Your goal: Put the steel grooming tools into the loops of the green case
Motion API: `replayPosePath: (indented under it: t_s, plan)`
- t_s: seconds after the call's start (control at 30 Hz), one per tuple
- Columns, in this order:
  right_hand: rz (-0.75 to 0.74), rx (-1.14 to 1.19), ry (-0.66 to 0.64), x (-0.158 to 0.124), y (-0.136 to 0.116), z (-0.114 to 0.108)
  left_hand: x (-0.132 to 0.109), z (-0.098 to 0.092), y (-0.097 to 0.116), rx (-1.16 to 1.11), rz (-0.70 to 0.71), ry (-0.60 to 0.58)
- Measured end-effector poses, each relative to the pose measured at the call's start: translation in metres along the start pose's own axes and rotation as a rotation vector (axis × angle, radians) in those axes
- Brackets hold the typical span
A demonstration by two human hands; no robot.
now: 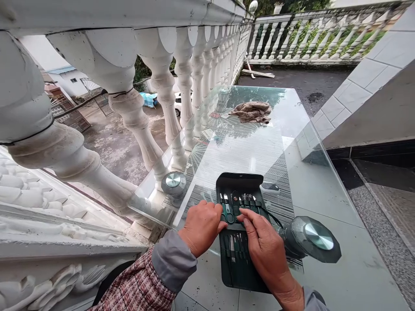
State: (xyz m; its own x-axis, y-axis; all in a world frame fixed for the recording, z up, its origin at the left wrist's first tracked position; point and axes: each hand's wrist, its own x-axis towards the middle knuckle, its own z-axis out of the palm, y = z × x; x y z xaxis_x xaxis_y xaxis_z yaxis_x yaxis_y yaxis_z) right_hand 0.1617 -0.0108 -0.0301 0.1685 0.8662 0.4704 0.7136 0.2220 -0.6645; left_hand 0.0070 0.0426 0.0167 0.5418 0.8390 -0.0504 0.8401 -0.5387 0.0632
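Observation:
An open black manicure kit case (239,181) lies on a glass table (311,181), holding several dark green tools in elastic loops. My left hand (201,225) rests on the case's left side with curled fingers at the green-handled scissors (228,212). My right hand (266,246) lies over the middle of the case, its fingers pressed down on the tools next to the scissors. Whether either hand grips a tool is hidden by the fingers.
A white stone balustrade (155,86) runs close along the table's left edge. A brown cloth (253,111) lies at the far end. Round metal table fittings sit at the left (174,182) and right (313,239). A tiled wall (372,95) rises on the right.

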Motion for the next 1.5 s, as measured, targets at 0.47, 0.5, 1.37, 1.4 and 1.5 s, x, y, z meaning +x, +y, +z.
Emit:
replayPosePath:
  t_s: [0.47, 0.5, 1.37, 1.4, 1.5]
  plan:
    - [-0.031, -0.024, -0.031, -0.002, 0.001, 0.002, 0.000, 0.001, 0.000, 0.002, 0.009, -0.002]
    - [-0.026, -0.023, -0.028, -0.002, 0.001, 0.001, 0.000, 0.001, 0.000, 0.002, 0.010, -0.002]
    - [-0.157, -0.093, -0.075, -0.006, 0.008, -0.005, 0.000, 0.002, 0.001, 0.005, 0.092, -0.004]
    - [-0.150, -0.088, -0.076, -0.007, 0.008, -0.006, 0.000, 0.001, 0.001, 0.007, 0.113, -0.012]
    - [-0.141, -0.083, -0.080, -0.009, 0.009, -0.006, 0.000, 0.002, 0.003, 0.019, 0.140, -0.027]
